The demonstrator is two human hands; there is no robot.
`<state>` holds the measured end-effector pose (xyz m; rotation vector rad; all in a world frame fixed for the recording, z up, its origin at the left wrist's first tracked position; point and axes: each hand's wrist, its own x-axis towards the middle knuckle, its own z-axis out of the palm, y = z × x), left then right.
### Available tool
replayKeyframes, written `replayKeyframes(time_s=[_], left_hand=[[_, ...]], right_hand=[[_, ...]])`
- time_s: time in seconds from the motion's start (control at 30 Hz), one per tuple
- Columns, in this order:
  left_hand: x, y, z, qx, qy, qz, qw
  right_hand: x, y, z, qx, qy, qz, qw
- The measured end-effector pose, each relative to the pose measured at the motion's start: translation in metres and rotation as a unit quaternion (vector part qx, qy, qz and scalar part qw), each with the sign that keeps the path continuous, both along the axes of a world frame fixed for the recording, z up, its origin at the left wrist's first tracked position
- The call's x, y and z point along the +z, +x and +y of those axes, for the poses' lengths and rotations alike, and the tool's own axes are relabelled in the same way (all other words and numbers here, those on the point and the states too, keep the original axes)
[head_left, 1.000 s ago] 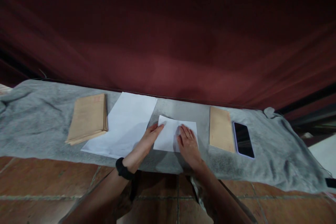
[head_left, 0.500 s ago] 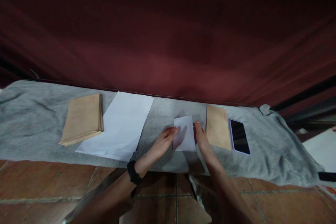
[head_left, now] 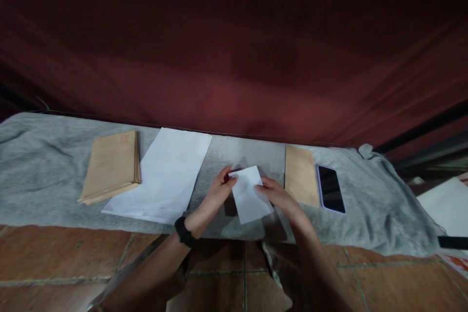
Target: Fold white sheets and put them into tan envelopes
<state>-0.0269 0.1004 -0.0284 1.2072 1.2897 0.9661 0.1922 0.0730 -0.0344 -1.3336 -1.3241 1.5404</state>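
On cloth point(head_left: 387, 200): one phone point(head_left: 331, 189) | left hand point(head_left: 218, 191) + right hand point(head_left: 278, 195): one paper point(head_left: 251, 200)

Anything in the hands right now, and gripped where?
A small white paper, held near its top: left hand at the upper left corner, right hand on the right edge.

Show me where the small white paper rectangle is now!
In the head view, the small white paper rectangle is just right of centre, below mid-height, held by the left hand and right hand, with the flat brown paper envelope to its right.
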Motion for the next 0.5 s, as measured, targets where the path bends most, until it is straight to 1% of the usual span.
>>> replayKeyframes(time_s=[0.07,0.1,0.2,0.27,0.33,0.4,0.5], left_hand=[[0.001,-0.006,0.005,-0.012,-0.025,0.005,1.0],[0.001,-0.009,0.007,-0.024,-0.042,0.008,0.999],[0.002,-0.016,0.008,-0.074,-0.093,0.006,0.993],[0.004,-0.02,0.007,-0.101,-0.124,0.006,0.987],[0.008,-0.022,0.006,-0.103,-0.136,-0.002,0.985],[0.014,-0.023,0.006,-0.086,-0.12,-0.031,0.989],[0.024,-0.024,0.006,-0.04,-0.088,-0.091,0.991]], right_hand=[[0.005,-0.002,-0.002,0.041,-0.022,0.028,0.999],[0.007,-0.004,-0.002,0.051,-0.028,0.029,0.998],[0.007,-0.009,-0.004,0.07,-0.028,0.007,0.997],[0.004,-0.012,-0.005,0.073,-0.013,-0.004,0.997],[0.001,-0.012,-0.004,0.043,0.008,-0.023,0.999],[0.0,-0.01,-0.002,-0.027,0.031,-0.054,0.998],[0.005,-0.004,0.003,-0.138,0.059,-0.077,0.986]])
